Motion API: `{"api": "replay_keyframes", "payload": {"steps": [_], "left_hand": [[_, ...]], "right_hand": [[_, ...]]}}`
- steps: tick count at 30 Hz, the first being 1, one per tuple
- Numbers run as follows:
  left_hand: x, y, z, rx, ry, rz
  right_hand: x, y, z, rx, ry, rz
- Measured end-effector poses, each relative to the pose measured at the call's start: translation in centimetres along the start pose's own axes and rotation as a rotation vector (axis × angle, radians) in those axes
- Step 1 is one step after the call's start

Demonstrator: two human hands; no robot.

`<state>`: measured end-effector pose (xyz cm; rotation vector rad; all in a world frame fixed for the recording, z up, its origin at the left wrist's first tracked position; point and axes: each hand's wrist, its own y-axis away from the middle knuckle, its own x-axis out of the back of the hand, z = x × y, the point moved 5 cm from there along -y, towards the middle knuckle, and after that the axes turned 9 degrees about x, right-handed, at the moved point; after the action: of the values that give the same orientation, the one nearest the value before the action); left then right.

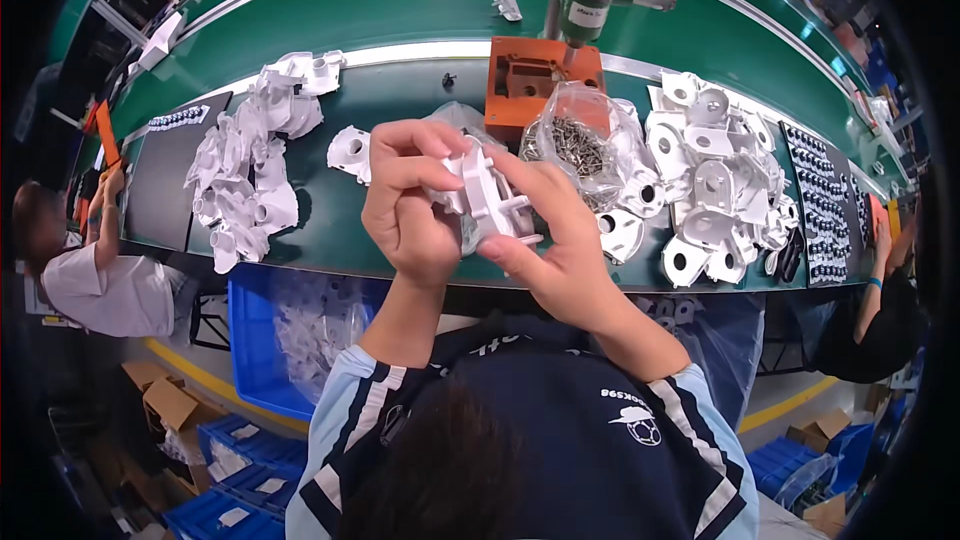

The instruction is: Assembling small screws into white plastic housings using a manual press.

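Between my two hands, above the near edge of the bench, is a white plastic housing part (483,190) with thin posts sticking out to the right. My left hand (415,200) grips it from the left, fingers curled over its top. On the other side my right hand (555,240) pinches it between thumb and fingers. Just beyond lies a clear plastic bag (575,145) of small metal screws. An orange fixture block (545,70) stands behind the bag, under a green press (585,0). One loose white part (349,152) rests left of my hands.
White plastic parts lie heaped at left (250,160) and right (710,180). A tray of small black parts (825,205) sits farther right. A blue bin (260,340) stands below the bench edge. Another person (105,280) works at far left, and another person's arm (875,285) shows at far right.
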<state>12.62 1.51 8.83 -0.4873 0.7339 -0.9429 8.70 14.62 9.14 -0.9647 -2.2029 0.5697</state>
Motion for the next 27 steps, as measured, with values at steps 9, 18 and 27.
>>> {"api": "replay_keyframes", "payload": {"steps": [9,18,27], "left_hand": [[0.6,0.8,0.0,0.074,0.047,-0.014],[1.1,2.0,-1.3,0.249,0.1,0.163],[2.2,-0.1,-2.6,0.252,-0.661,-0.059]], "right_hand": [[-1.5,1.2,0.7,-0.016,0.003,0.086],[-1.2,0.2,2.9,-0.014,-0.281,0.143],[4.8,-0.4,5.0,-0.103,0.2,0.111]]}}
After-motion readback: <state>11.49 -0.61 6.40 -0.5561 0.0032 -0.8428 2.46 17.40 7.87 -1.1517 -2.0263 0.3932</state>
